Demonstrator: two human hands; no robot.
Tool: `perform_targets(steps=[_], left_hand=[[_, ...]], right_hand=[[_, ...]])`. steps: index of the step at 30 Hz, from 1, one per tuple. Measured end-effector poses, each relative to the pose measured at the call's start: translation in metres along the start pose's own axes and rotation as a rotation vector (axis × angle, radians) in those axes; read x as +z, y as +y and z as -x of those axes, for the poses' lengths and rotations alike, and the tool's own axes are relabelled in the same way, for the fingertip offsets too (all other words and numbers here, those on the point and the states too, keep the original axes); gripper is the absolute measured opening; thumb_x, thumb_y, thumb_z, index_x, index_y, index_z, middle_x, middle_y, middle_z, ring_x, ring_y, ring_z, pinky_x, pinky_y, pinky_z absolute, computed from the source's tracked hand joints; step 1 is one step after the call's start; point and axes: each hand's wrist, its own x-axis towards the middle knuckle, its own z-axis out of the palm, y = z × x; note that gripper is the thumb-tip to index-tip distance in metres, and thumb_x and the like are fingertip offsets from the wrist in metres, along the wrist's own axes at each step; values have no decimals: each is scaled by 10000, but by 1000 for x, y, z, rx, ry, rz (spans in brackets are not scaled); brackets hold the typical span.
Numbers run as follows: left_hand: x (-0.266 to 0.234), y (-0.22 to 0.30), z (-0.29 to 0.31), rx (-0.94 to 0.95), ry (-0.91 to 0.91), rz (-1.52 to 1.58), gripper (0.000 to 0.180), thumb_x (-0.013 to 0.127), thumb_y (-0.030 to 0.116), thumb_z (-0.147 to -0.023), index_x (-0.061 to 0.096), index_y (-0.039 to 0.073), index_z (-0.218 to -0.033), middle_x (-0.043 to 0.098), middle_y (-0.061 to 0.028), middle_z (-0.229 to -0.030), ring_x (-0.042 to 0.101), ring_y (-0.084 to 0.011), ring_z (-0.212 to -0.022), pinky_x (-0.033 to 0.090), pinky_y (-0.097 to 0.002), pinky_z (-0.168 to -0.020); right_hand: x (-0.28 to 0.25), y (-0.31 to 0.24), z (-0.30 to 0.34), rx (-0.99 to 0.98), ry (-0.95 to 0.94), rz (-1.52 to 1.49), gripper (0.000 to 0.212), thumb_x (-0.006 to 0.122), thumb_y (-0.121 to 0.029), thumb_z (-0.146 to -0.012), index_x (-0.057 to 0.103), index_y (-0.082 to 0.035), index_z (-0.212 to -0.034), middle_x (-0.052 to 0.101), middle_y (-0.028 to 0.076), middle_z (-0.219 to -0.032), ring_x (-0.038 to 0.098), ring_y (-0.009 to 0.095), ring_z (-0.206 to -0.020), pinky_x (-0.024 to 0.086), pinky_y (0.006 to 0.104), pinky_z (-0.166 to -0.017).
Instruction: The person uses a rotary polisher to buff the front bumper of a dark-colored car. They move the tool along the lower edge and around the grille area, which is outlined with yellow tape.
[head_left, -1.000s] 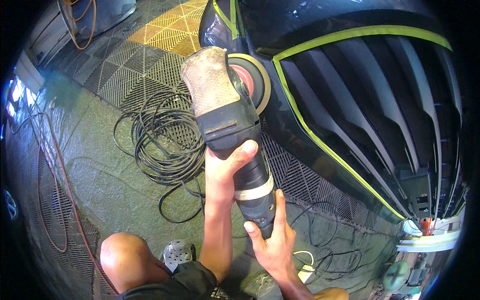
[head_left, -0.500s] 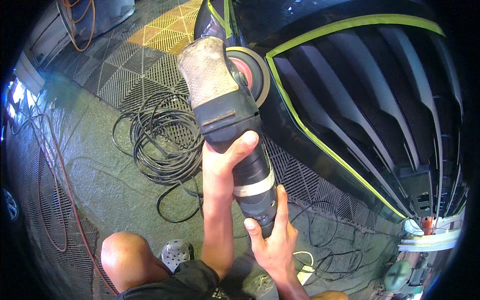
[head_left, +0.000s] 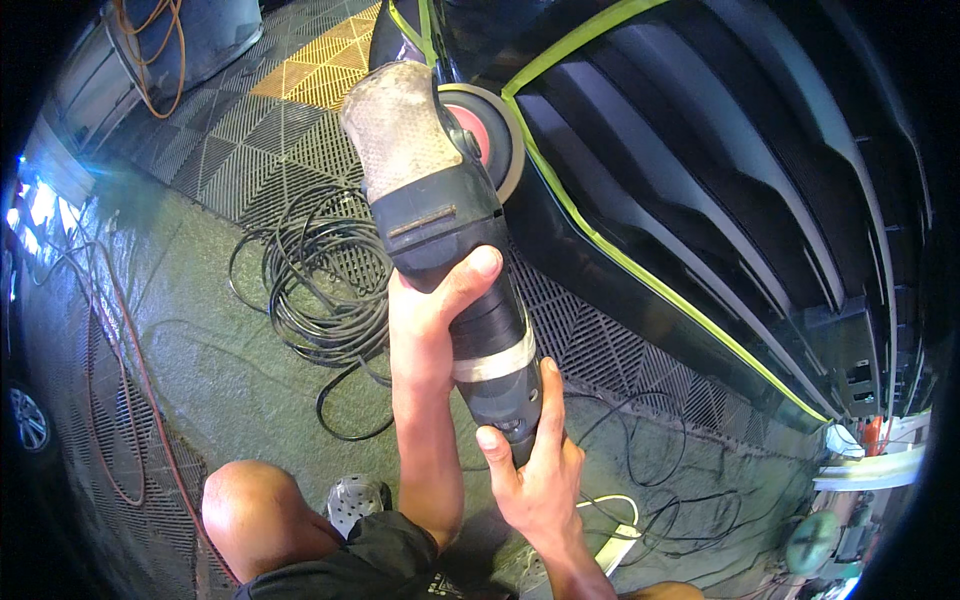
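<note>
The left hand (head_left: 432, 308) has a closed grip on the polisher's (head_left: 425, 210) mid-body and the right hand (head_left: 538, 490) on its tail, probably for steadiness; its pad (head_left: 505, 150) faces the dark car panel (head_left: 560, 240), contact unclear. Green tape (head_left: 578, 41) borders the slatted grille (head_left: 640, 120), likely shielding it.

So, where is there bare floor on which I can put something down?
The widest free patch is green floor, bordered by the coiled cable, the red hose and the knee. The yellow tiles, left of the panel, also look free. It is crowded at lower right, with loose cables and the power strip.
</note>
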Motion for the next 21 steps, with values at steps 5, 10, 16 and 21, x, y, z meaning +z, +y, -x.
perform_targets(steps=[5,10,16,21], left_hand=[[0,-4,0,19,10,-61,566,880,335,-884,672,-8,-1283,745,-115,-1035,716,-178,-844,594,-326,-774],[0,-15,19,-9,-3,-7,529,916,253,-876,697,29,-1302,724,-45,-1160,671,-151,-1023,541,-345,-948],[11,-61,71,-53,12,56,429,923,139,-839,722,28,-1201,744,-38,-1082,692,-145,-961,565,-340,-913],[15,-81,101,-66,11,51,404,941,109,-824,732,26,-1160,756,-46,-1052,709,-142,-943,582,-330,-888]], right_hand=[[-1,4,-2,-69,33,7,912,641,-562,-1078,299,13,-1699,717,369,-1245,771,527,-997,644,548,-784],[-11,21,19,17,-26,32,928,661,-569,-1062,310,10,-1696,705,378,-1289,760,543,-1033,636,555,-826],[-33,77,53,-9,7,112,1001,719,-606,-998,325,11,-1681,712,375,-1268,756,558,-1013,626,589,-850],[-41,105,78,70,-32,120,1247,884,-654,-823,267,-10,-1695,730,358,-1222,762,557,-991,622,601,-856]])
